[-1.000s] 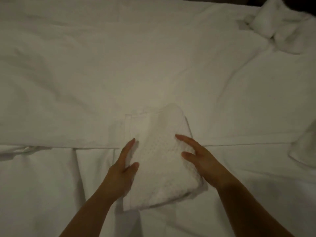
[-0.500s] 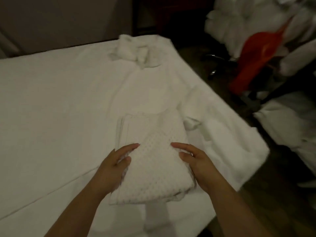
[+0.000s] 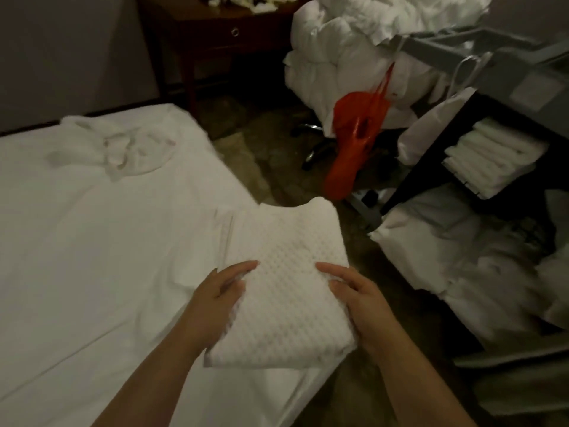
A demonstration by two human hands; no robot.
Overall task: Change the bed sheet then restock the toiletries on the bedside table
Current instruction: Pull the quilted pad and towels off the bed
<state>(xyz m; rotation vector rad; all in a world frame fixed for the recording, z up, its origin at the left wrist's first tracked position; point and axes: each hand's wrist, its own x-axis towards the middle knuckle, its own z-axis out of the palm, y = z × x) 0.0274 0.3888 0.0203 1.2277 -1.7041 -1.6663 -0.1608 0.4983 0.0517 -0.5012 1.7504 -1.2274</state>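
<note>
- On the left of the view the bed (image 3: pixel 92 241) lay under a white sheet (image 3: pixel 107 288). The sheet was spread flat with only shallow creases and reached the near corner. Judged from this, the sheet change was well advanced; whether the edges were tucked could not be told.
- Beyond the foot of the bed, a heap of white bedding (image 3: pixel 354 50) was piled on a chair, and more linen (image 3: pixel 462 257) lay low at the right. These were probably the stripped items, not yet cleared.
- At the right edge stood a cart (image 3: pixel 508 72) with folded stock (image 3: pixel 492 158) on a shelf. An orange bag (image 3: pixel 354 134) hung from it.
- At the top stood the bedside table (image 3: pixel 215 32), dark wood with one drawer. Small pale litter (image 3: pixel 246 0) lay on its top. No fresh toiletries could be made out there, so the restocking was judged not begun.
- Near the far corner of the bed lay a crumpled cloth (image 3: pixel 117 149), left loose on the sheet.
- At the near corner of the bed was a folded textured cover (image 3: pixel 286 288), the item in hand. It was held over the bed's edge, its far end out over the floor; whether it rested on the sheet could not be told.
- The left hand (image 3: pixel 215 300) gripped its left edge, thumb on top and fingers below.
- The right hand (image 3: pixel 363 300) gripped its right edge likewise.
</note>
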